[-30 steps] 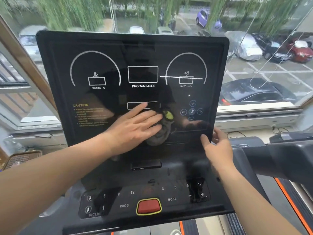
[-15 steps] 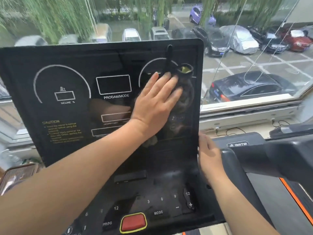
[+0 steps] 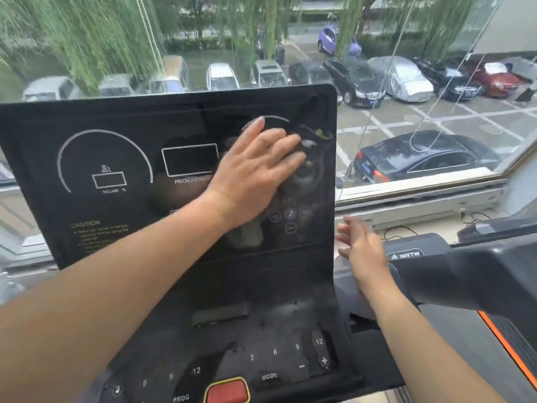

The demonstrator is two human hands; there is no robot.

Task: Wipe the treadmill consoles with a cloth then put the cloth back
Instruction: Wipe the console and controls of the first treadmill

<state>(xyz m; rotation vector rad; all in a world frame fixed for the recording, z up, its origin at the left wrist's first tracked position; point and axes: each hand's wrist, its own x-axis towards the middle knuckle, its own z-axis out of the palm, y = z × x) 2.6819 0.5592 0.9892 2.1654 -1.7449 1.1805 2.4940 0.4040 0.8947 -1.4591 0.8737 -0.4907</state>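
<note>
Right hand (image 3: 359, 247) now off console (image 3: 180, 117) — fingers spread, empty; left hand (image 3: 252, 173) flat on dark, crumpled cloth (image 3: 312, 167).

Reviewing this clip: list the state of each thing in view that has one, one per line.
Cloth: pressed flat against the console's upper right, mostly hidden under the left hand.
Left hand: open, fingers spread on the cloth.
Right hand: open, empty, beside the console's right edge.
Console: upright, displays dark.
Red button: cannot tell whether pressed.
</note>
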